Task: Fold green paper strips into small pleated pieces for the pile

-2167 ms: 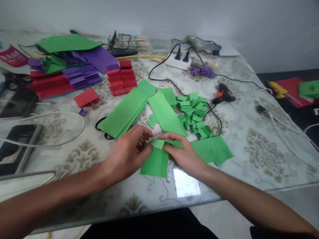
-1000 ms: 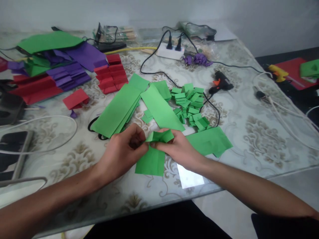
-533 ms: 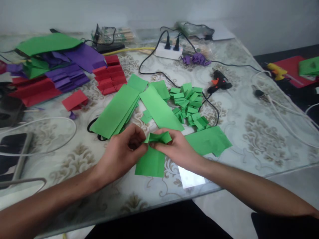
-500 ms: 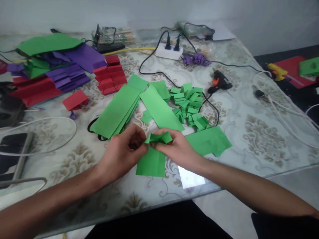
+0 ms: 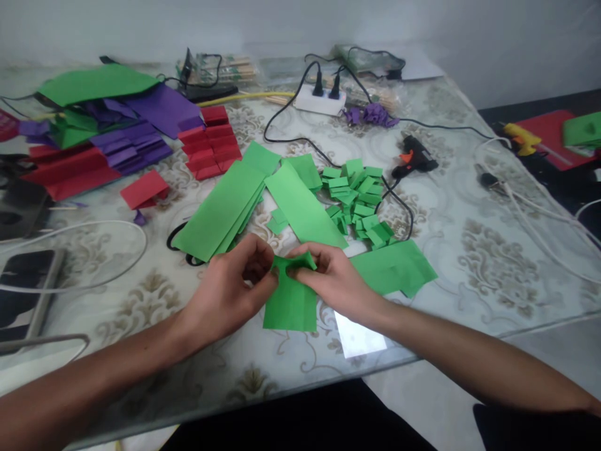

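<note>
Between my two hands is a strip of green paper (image 5: 291,304), its upper end pinched and its lower part hanging toward me with a lengthwise crease near the right side. My left hand (image 5: 239,279) is closed, thumb and forefinger on the strip's top left edge. My right hand (image 5: 331,275) pinches the top right, where a corner sticks up. Just beyond lie a stack of green paper strips (image 5: 220,210) with black scissor handles (image 5: 176,235) peeking out, a single green strip (image 5: 305,203) and a heap of small folded green pieces (image 5: 357,194).
A black glue gun (image 5: 414,158) lies at the right, its cable running by the green heap. A white power strip (image 5: 319,99) stands at the back. Red folded paper (image 5: 211,147) and purple sheets (image 5: 157,108) lie at the left, near a phone (image 5: 28,288) and white cable.
The top end of the green strip has been flattened out from a raised fold, and its lower end has shifted slightly right. Both hands keep their pinch.
</note>
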Action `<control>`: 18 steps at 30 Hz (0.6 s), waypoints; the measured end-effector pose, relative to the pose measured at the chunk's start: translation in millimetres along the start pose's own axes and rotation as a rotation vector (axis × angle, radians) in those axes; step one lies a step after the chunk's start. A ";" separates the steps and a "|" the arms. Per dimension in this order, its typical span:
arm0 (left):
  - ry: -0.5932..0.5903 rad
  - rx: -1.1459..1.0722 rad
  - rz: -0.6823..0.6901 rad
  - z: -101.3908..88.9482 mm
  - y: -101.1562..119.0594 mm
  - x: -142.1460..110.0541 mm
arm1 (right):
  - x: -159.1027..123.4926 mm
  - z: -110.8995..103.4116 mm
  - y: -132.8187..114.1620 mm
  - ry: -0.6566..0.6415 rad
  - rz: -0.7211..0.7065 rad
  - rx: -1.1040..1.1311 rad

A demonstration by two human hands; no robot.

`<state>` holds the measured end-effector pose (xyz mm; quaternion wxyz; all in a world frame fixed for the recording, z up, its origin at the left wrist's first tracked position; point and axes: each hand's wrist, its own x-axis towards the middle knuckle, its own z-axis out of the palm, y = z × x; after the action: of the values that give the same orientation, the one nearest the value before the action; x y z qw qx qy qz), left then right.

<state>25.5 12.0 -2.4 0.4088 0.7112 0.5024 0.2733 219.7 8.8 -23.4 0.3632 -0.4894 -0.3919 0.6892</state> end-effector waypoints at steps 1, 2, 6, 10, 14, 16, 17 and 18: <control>0.001 0.003 0.006 0.2 0.2 0.0 | 0.5 -0.1 1.2 0.009 -0.009 -0.009; 0.000 0.002 0.010 0.5 0.4 -0.1 | 1.0 -0.2 2.1 0.011 -0.026 -0.022; -0.016 -0.020 0.020 1.0 1.2 -1.4 | 2.0 -1.1 1.3 0.013 -0.118 -0.090; -0.021 -0.035 0.031 0.3 2.8 -2.6 | 1.9 -2.1 -0.9 0.013 -0.143 -0.126; -0.033 -0.029 0.034 0.4 3.5 -1.4 | 1.9 -2.9 0.1 0.019 -0.129 -0.121; -0.039 -0.020 0.029 0.8 3.1 -0.9 | 1.9 -2.9 0.3 0.024 -0.116 -0.106; -0.041 -0.016 0.026 1.0 2.8 -0.8 | 1.8 -2.8 -0.1 0.022 -0.107 -0.099; -0.038 -0.015 0.025 1.2 2.4 -0.9 | 1.4 -2.6 -0.7 0.017 -0.096 -0.093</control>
<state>27.3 10.4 -0.9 0.4201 0.7195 0.4834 0.2684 222.0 10.9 -23.9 0.3760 -0.4922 -0.4436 0.6477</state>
